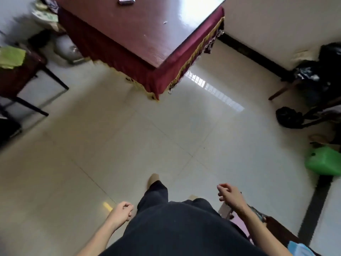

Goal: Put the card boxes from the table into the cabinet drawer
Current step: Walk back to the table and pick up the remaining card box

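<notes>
A card box (pixel 126 0) lies on the glossy dark red table (pixel 140 26) at the top edge of the head view, partly cut off. The table has a maroon skirt with gold fringe. My left hand (pixel 122 210) hangs low beside my dark trousers with its fingers curled and nothing in it. My right hand (pixel 229 195) is at the lower right, fingers loosely curled and apart, holding nothing. Both hands are far from the table. No cabinet drawer is visible.
Pale floor tiles (pixel 129 135) stretch between me and the table. A dark chair (pixel 22 76) with a yellow-green cloth stands left. Black bags (pixel 289 117) and a chair sit at the right, a green plastic thing (pixel 323 161) lower right, a dark wooden surface (pixel 276 231) by my right arm.
</notes>
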Motion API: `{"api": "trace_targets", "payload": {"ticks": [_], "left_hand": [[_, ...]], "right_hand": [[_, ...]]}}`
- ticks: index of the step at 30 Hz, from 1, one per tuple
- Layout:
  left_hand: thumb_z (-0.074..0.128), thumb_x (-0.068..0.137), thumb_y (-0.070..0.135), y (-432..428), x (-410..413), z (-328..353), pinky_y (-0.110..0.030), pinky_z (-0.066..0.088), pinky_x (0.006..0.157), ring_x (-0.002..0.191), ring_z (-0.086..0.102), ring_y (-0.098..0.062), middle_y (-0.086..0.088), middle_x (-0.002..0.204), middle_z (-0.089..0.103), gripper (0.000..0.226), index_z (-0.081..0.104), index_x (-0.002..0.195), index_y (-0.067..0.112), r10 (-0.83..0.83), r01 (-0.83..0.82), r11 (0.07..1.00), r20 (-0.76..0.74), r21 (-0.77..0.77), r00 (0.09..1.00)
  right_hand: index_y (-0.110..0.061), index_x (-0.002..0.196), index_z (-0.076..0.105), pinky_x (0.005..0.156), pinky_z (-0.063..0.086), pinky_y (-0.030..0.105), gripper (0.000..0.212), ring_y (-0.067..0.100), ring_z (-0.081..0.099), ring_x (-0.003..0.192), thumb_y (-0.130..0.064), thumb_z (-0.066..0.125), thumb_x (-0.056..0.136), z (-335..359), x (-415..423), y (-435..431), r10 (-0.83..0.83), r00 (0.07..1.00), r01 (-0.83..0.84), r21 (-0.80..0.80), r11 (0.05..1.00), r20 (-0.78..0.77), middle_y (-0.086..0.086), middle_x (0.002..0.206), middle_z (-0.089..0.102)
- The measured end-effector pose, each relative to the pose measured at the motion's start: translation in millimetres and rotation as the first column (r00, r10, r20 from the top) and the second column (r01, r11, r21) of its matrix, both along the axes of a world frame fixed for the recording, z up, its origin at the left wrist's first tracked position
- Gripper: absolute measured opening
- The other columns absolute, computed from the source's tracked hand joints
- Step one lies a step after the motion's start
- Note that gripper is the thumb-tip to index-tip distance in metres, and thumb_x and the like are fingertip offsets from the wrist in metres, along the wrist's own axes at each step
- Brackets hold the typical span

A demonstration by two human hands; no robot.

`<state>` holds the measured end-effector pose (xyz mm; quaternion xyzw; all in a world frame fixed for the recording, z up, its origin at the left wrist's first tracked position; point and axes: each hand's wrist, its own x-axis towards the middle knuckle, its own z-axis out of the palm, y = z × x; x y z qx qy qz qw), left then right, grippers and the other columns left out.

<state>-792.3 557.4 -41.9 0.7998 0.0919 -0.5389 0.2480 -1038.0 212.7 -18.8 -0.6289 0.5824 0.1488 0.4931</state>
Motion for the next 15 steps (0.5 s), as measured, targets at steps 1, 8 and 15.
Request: {"api": "trace_targets", "payload": {"ticks": [1,8,15], "left_hand": [[0.049,0.098,0.009,7,13,-1,-0.026,0.032,0.048,0.056,0.044,-0.019,-0.008,0.068,0.052,0.015,0.06,0.099,0.001,0.013,-0.013,1.0,0.012,-0.003,1.0],[0.05,0.094,0.02,24,102,6,-0.024,0.036,0.049,0.056,0.05,-0.015,-0.001,0.07,0.059,0.015,0.064,0.095,0.013,0.135,-0.139,0.989,0.083,0.041,0.987],[0.053,0.091,0.034,-23,177,9,-0.026,0.048,0.065,0.064,0.06,-0.014,-0.003,0.087,0.071,0.017,0.065,0.097,0.023,0.217,-0.215,0.976,0.072,-0.035,0.973]], "right_hand": [[-0.02,0.096,0.07,0.055,0.046,0.017,0.01,0.013,0.067,0.065,-0.025,0.061,0.097,-1,19,-2,0.04,0.999,-0.04,0.003,0.999,-0.007,0.007,0.084,0.074],[-0.012,0.099,0.068,0.05,0.045,0.016,0.013,0.016,0.064,0.067,-0.019,0.058,0.099,-12,107,-7,0.222,0.974,-0.219,0.057,0.974,-0.049,0.01,0.087,0.071],[-0.017,0.093,0.069,0.064,0.045,0.024,0.008,0.012,0.064,0.08,-0.018,0.062,0.098,-31,178,-31,0.311,0.939,-0.302,0.084,0.95,-0.148,0.003,0.091,0.071]]}}
